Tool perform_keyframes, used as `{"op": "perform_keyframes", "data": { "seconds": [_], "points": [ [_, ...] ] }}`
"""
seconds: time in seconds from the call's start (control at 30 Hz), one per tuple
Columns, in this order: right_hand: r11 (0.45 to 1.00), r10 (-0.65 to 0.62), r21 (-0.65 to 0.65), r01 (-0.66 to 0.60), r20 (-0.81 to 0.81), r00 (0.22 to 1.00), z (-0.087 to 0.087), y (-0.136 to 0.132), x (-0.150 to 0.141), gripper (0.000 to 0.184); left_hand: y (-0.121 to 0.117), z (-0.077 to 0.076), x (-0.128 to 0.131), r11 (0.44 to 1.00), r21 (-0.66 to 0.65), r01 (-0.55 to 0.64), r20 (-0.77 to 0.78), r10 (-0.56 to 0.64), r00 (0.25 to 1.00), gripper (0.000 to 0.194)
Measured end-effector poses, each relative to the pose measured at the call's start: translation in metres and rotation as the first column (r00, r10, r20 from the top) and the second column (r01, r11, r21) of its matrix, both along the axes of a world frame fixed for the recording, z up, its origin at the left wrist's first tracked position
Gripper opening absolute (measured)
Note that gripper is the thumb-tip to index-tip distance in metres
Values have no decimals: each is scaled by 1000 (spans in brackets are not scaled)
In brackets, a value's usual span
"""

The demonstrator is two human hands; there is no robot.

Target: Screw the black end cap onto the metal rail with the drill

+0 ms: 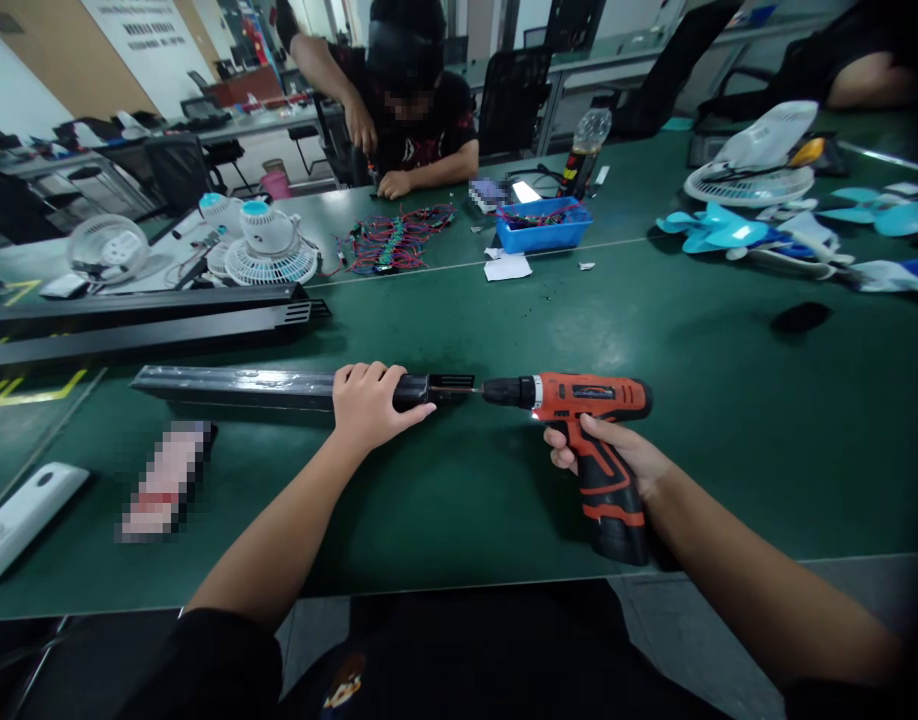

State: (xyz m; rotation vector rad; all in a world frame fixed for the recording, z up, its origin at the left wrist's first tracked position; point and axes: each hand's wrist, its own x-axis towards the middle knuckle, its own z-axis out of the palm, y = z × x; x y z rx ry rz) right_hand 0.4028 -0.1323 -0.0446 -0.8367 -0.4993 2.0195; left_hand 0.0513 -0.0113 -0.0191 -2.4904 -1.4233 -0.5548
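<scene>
Gripping the drill [594, 395], the right hand [639, 457] points the bit [477, 390] leftward along the long axis of the black bar [249, 386], which the left hand [369, 402] clasps near its drill-side end.

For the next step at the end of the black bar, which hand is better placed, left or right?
Probably the right hand: it grips the orange drill, whose bit points toward the slotted end of the black bar. The left hand lies over that bar, near the same end.
</scene>
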Motion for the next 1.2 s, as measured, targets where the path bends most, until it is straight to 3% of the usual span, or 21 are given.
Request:
{"op": "perform_keyframes", "data": {
  "seconds": [0.27,0.57,0.7,0.97,1.2],
  "points": [
    [1000,-6,-24,5,-17,1000,0,0,-1,39,0,0,0,1000,8,3,-5,-3,1000,62],
    [990,91,108,-92,11,996,-3,3,2,34,-1,4,2,998,-59,-21,-26,19,999,62],
    [988,113,101,-115,25,993,-5,4,4,38,-1,5,2,998,-54,-25,-42,22,999,62],
    [993,88,85,-87,-10,996,-2,5,3,39,-1,5,2,997,-73,-34,-55,30,998,66],
    [995,53,87,-54,17,998,-9,7,6,39,0,9,0,993,-115,-27,-46,21,999,66]
  ]
}}
